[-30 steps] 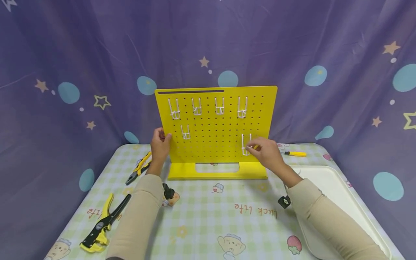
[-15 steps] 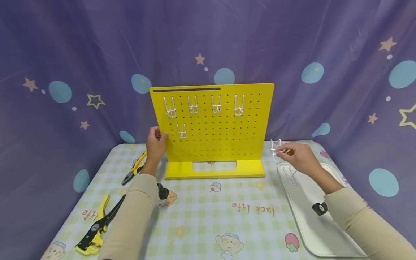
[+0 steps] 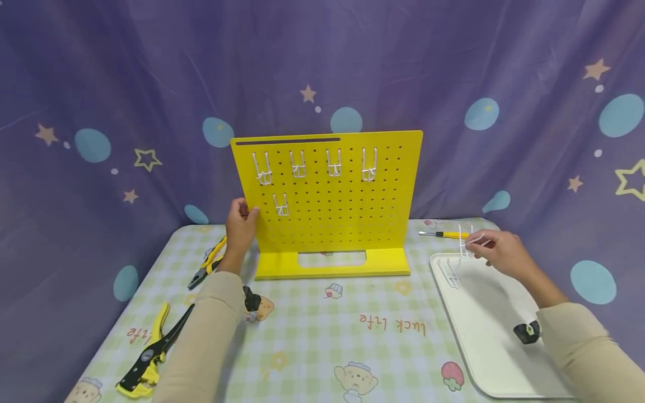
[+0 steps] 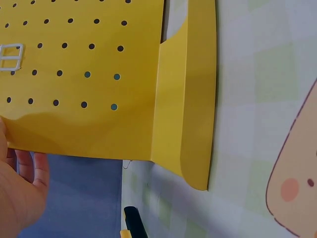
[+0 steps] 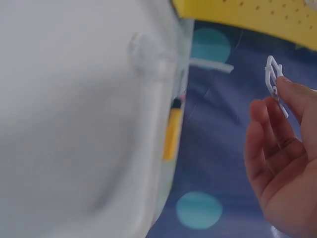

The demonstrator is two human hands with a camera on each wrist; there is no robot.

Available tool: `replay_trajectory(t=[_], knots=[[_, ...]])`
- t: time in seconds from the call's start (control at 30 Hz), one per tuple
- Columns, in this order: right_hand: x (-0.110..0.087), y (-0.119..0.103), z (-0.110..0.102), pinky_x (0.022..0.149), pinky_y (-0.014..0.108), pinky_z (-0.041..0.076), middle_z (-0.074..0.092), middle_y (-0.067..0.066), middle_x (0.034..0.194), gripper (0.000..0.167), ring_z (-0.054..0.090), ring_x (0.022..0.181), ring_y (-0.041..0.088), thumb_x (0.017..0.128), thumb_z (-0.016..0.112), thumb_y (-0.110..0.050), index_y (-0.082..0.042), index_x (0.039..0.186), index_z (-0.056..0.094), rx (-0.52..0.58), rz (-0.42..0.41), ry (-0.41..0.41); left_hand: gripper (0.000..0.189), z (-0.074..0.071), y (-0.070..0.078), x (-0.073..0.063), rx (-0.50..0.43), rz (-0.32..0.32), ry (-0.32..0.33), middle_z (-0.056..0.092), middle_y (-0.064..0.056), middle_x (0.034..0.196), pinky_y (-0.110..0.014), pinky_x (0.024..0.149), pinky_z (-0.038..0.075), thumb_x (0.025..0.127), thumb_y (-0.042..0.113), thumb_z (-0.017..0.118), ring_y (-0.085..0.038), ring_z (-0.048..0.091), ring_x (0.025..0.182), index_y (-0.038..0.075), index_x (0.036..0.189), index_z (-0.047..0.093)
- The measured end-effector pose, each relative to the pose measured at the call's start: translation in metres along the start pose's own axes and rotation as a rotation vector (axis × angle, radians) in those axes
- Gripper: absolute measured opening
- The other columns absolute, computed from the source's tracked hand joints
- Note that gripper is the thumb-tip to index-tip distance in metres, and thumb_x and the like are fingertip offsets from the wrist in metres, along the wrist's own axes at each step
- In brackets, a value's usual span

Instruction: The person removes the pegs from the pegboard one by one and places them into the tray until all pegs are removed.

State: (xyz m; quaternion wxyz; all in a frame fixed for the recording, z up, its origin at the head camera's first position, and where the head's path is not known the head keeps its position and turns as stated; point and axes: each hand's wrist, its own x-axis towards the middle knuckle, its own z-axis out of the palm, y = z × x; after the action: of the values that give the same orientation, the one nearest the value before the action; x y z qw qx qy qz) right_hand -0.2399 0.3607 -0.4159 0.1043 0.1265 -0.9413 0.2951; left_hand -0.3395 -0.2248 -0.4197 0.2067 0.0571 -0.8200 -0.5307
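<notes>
My left hand (image 3: 241,229) grips the left side edge of the yellow pegboard (image 3: 327,226), thumb on the front face and fingers behind, as the left wrist view also shows. Five or so would overcount detail: several white wire hooks hang on the board, a row near the top and one hook (image 3: 281,208) lower at the left. Over the far end of the white tray (image 3: 494,341), my right hand (image 3: 501,254) pinches a white wire hook (image 5: 270,74) between thumb and fingertips, away from the board. Another white hook (image 3: 450,275) lies inside the tray near its far left corner.
A yellow-handled screwdriver (image 3: 443,234) lies behind the tray. Left of the board are yellow-and-black pliers (image 3: 206,266), and nearer the front left lies a yellow-and-black wire stripper (image 3: 151,358). A purple patterned curtain (image 3: 322,67) hangs behind the checked tablecloth (image 3: 312,336).
My right hand has pulled the white hook off the lower right of the pegboard and carried it right, over the tray. The left hand keeps its grip on the board.
</notes>
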Motion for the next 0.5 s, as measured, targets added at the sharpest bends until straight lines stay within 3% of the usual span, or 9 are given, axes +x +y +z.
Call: replay_trajectory(t=[0.27,0.5], knots=[[-0.014,0.036,0.007,0.052,0.027,0.052,0.075,0.006,0.086,0.012,0.067,0.066,0.010,0.095,0.071,-0.018,-0.008,0.102,0.073,0.010,0.064,-0.123,0.033,-0.001,-0.001,-0.001,-0.001,0.012,-0.002,0.056,-0.018,0.116,-0.047,0.099,0.050,0.104,0.022,0.058,-0.035,0.060,0.111,0.006,0.130,0.047],[-0.021,0.050,0.021,0.053,0.024,0.049,0.072,-0.001,0.085,0.006,0.058,0.066,-0.002,0.093,0.073,-0.019,-0.013,0.094,0.072,-0.014,0.078,-0.178,0.032,0.000,0.000,0.000,0.009,0.016,-0.001,0.056,-0.018,0.116,-0.046,0.099,0.050,0.104,0.022,0.057,-0.034,0.060,0.111,0.006,0.130,0.047]])
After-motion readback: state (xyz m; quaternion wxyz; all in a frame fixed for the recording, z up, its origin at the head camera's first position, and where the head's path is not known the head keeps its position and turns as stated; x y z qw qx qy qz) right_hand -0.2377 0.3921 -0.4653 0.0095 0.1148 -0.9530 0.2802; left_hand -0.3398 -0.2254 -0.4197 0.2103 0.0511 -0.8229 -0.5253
